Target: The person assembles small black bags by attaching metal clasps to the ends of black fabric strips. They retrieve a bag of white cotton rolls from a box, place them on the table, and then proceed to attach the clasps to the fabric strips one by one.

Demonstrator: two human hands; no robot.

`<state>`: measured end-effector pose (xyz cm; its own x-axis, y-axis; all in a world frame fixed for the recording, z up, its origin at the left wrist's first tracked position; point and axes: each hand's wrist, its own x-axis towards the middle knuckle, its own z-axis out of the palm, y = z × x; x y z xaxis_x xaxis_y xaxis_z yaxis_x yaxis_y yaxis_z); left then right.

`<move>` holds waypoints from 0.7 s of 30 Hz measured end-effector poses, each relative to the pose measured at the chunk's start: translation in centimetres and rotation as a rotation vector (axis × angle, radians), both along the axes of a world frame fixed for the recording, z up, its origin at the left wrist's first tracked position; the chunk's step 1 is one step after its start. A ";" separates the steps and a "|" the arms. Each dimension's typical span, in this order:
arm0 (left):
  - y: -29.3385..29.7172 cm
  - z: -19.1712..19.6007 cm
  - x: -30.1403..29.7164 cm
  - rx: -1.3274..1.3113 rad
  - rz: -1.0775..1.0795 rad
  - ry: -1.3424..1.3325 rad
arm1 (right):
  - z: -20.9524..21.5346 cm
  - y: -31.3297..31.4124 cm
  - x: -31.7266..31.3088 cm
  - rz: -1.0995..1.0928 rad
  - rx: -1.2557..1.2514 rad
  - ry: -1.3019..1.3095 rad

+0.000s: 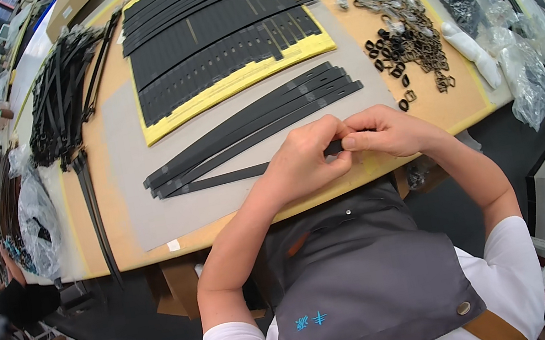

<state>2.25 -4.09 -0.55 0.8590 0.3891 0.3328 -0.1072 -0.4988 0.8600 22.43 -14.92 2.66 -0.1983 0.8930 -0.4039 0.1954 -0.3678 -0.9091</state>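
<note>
My left hand (310, 156) and my right hand (387, 132) meet at the table's front edge, both closed on the end of a black strap (230, 176). From my left hand the strap runs left across the grey mat, its far end beside a fanned pile of flat black straps (257, 121). My fingers partly hide the strap's held end, so I cannot tell whether a small part sits on it. Small black loops (383, 54) and dark metal buckles (427, 50) lie loose beyond my right hand.
Behind the pile, a yellow-edged board (161, 129) carries rows of black straps. Bundled black straps with buckles (56, 105) lie at the left, some hanging over the front edge. Clear plastic bags (522, 70) and a white roll-shaped piece (473, 53) lie at the right.
</note>
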 end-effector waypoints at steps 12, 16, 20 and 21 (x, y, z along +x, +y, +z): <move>0.1 0.9 -0.8 -0.240 -0.103 0.026 | -3.1 -1.1 -2.7 -0.201 0.126 0.368; 0.5 0.9 -0.7 -0.221 -0.114 0.045 | -3.6 -1.4 -1.1 -0.132 0.183 0.338; 0.5 0.9 -0.7 -0.233 -0.127 0.092 | -3.0 -2.1 -0.8 -0.079 0.254 0.168; 0.6 0.8 -0.7 -0.237 -0.132 0.110 | -2.9 -2.3 -1.0 -0.091 0.277 0.135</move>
